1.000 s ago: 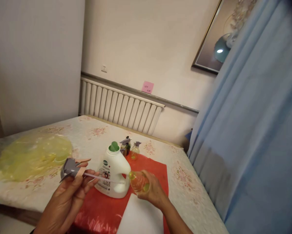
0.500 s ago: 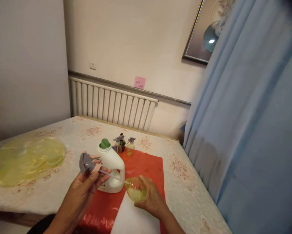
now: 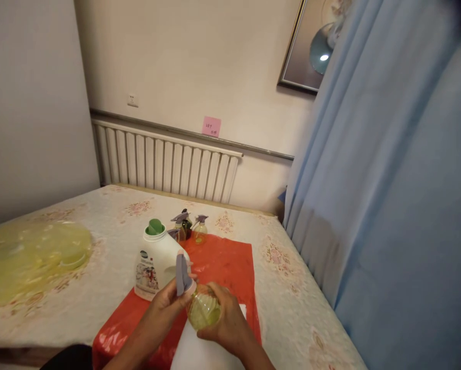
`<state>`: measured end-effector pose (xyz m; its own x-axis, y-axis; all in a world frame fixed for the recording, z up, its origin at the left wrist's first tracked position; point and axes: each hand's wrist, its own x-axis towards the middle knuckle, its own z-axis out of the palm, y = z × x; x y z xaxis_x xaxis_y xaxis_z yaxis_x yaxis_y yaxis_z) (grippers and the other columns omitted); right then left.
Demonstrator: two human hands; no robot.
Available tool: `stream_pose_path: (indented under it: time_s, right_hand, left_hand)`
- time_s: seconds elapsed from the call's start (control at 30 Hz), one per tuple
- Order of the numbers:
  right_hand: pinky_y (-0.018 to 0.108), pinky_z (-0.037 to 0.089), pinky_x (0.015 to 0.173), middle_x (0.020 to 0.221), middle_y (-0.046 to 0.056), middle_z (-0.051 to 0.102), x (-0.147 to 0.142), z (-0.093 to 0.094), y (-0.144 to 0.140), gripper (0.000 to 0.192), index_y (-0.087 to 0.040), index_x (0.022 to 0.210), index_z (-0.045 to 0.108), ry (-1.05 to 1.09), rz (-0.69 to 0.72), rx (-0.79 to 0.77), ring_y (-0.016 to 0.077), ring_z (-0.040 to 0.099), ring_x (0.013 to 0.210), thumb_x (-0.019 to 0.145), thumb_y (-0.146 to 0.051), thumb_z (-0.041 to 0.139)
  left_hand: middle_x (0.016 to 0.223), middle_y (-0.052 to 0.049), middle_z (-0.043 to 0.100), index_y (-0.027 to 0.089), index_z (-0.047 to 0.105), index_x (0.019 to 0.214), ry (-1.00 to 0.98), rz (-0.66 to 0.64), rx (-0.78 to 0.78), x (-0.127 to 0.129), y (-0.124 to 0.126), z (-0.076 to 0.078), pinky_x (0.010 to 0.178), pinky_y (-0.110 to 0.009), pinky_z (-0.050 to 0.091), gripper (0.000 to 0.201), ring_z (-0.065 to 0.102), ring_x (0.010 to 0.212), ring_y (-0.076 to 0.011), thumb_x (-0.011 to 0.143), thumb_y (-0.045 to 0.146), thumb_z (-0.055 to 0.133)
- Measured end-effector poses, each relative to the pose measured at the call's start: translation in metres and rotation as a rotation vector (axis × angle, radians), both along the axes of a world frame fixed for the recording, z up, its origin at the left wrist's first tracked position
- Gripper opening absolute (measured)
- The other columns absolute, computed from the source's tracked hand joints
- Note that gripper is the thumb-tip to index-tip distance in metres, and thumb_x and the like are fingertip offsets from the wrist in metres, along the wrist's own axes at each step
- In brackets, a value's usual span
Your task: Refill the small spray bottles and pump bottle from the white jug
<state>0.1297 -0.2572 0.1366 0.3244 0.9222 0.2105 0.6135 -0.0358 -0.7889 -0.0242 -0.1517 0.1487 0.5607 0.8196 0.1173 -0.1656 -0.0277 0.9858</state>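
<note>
My left hand [image 3: 168,306] is closed round the collar of a grey spray head [image 3: 181,275], which sits at the mouth of a clear yellowish spray bottle [image 3: 203,310]. Whether its thread is engaged I cannot tell. My right hand [image 3: 228,321] grips the bottle's body, tilted with its neck towards the left; some yellow-green liquid shows inside. Just behind my left hand stands a large white jug [image 3: 161,264] with a printed label and a green insert [image 3: 155,226] in its mouth. Beneath my hands lie a red sheet [image 3: 230,262] and a white board or paper [image 3: 202,349].
Several spray bottles [image 3: 200,232] with grey or dark heads stand behind the jug. To the left, a yellow transparent plastic sheet [image 3: 34,257] lies on the flowered bedcover [image 3: 111,216]. A radiator [image 3: 165,159] lines the back wall, and a blue curtain [image 3: 369,180] hangs on the right.
My left hand has moved right with the spray head, bringing it to the bottle's mouth. The tube, exposed before, is now inside the bottle. The camera view has shifted slightly right.
</note>
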Motion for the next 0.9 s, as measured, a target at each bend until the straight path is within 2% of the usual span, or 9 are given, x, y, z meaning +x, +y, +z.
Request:
stream_pose_path:
  time_s: [0.17, 0.3, 0.37, 0.53, 0.63, 0.77, 0.83, 0.9]
  right_hand:
    - [0.038, 0.047, 0.09, 0.111, 0.003, 0.066, 0.0, 0.003, -0.003, 0.082, -0.024, 0.118, 0.062, 0.078, 0.013, 0.038, 0.0277, 0.059, 0.101, 0.04, -0.01, 0.086]
    - [0.03, 0.05, 0.073, 0.097, -0.003, 0.069, 0.001, 0.006, -0.005, 0.074, -0.026, 0.113, 0.066, 0.418, 0.193, -0.011, 0.021, 0.063, 0.083, 0.043, -0.016, 0.088]
    - [0.03, 0.051, 0.075, 0.099, -0.003, 0.07, 0.001, 0.006, -0.006, 0.079, -0.026, 0.119, 0.065, 0.527, 0.236, -0.005, 0.021, 0.064, 0.084, 0.044, -0.016, 0.089]
    - [0.037, 0.05, 0.088, 0.109, -0.001, 0.07, 0.0, 0.0, -0.005, 0.087, -0.027, 0.124, 0.063, 0.613, 0.241, 0.043, 0.0257, 0.064, 0.1, 0.042, -0.019, 0.09]
    - [0.038, 0.05, 0.088, 0.107, 0.0, 0.07, -0.001, -0.007, -0.004, 0.084, -0.026, 0.121, 0.065, 0.626, 0.212, 0.035, 0.0264, 0.063, 0.1, 0.04, -0.023, 0.091]
    - [0.037, 0.049, 0.086, 0.097, -0.002, 0.071, -0.004, -0.013, -0.004, 0.079, -0.027, 0.114, 0.069, 0.604, 0.181, 0.04, 0.0236, 0.064, 0.09, 0.039, -0.021, 0.091]
    - [0.036, 0.049, 0.086, 0.097, -0.002, 0.071, -0.004, -0.014, -0.004, 0.08, -0.027, 0.114, 0.069, 0.626, 0.174, 0.045, 0.0231, 0.064, 0.09, 0.038, -0.021, 0.091]
    - [0.035, 0.049, 0.084, 0.1, -0.001, 0.071, -0.005, -0.017, -0.005, 0.082, -0.026, 0.116, 0.068, 0.667, 0.174, 0.04, 0.0231, 0.063, 0.09, 0.037, -0.022, 0.092]
  left_hand:
    - [0.105, -0.004, 0.073, 0.025, 0.071, 0.109, 0.023, -0.127, 0.089, -0.004, 0.002, 0.004, 0.097, -0.038, 0.047, 0.034, 0.061, 0.11, -0.0293, 0.079, 0.042, 0.071]
    - [0.104, -0.004, 0.073, 0.027, 0.073, 0.104, 0.045, -0.171, 0.118, -0.006, 0.0, 0.01, 0.096, -0.037, 0.049, 0.032, 0.061, 0.108, -0.0306, 0.074, 0.039, 0.075]
    - [0.108, -0.005, 0.072, 0.027, 0.074, 0.103, 0.044, -0.188, 0.087, -0.007, 0.0, 0.013, 0.099, -0.038, 0.047, 0.033, 0.061, 0.11, -0.0304, 0.073, 0.041, 0.076]
    - [0.108, -0.004, 0.073, 0.027, 0.073, 0.108, 0.084, -0.231, 0.014, -0.008, 0.0, 0.02, 0.1, -0.038, 0.046, 0.035, 0.061, 0.11, -0.0278, 0.079, 0.047, 0.07]
    - [0.107, -0.004, 0.073, 0.027, 0.072, 0.111, 0.062, -0.26, 0.01, -0.005, 0.0, 0.015, 0.099, -0.037, 0.047, 0.039, 0.062, 0.109, -0.0277, 0.078, 0.048, 0.071]
    - [0.116, -0.003, 0.07, 0.027, 0.071, 0.112, 0.018, -0.14, 0.057, 0.002, 0.001, 0.002, 0.098, -0.033, 0.047, 0.039, 0.06, 0.113, -0.0262, 0.078, 0.046, 0.072]
    - [0.117, -0.003, 0.07, 0.026, 0.07, 0.113, -0.004, -0.103, 0.024, 0.005, 0.002, -0.002, 0.1, -0.032, 0.045, 0.04, 0.059, 0.116, -0.0259, 0.078, 0.045, 0.073]
    - [0.113, -0.004, 0.072, 0.025, 0.068, 0.117, -0.049, -0.13, -0.047, 0.008, 0.002, -0.004, 0.101, -0.034, 0.044, 0.046, 0.061, 0.113, -0.0262, 0.076, 0.044, 0.075]
